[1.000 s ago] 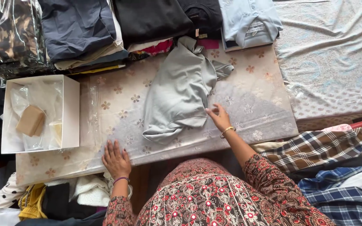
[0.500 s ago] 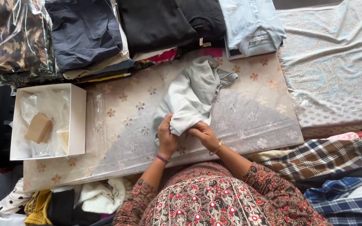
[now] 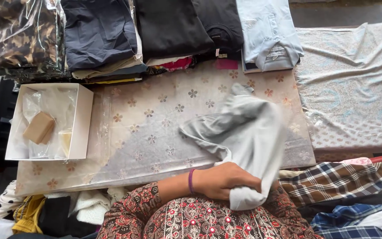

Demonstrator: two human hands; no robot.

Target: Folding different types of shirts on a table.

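Left hand (image 3: pixel 226 180) clenched around bunched light grey garment (image 3: pixel 244 132) over flower-patterned table (image 3: pixel 147 128); right hand hidden, state untellable.

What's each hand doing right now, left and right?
Left hand: closed, gripping the grey garment at its near end.
Right hand: hidden behind the garment; cannot be told.

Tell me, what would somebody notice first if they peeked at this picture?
First, the pale grey garment, bunched and blurred in the middle of the flowered board, gripped at its near end by the left hand. Then the row of folded clothes along the board's far edge, and the white box on the left with a small tan block inside. The right hand is hidden.
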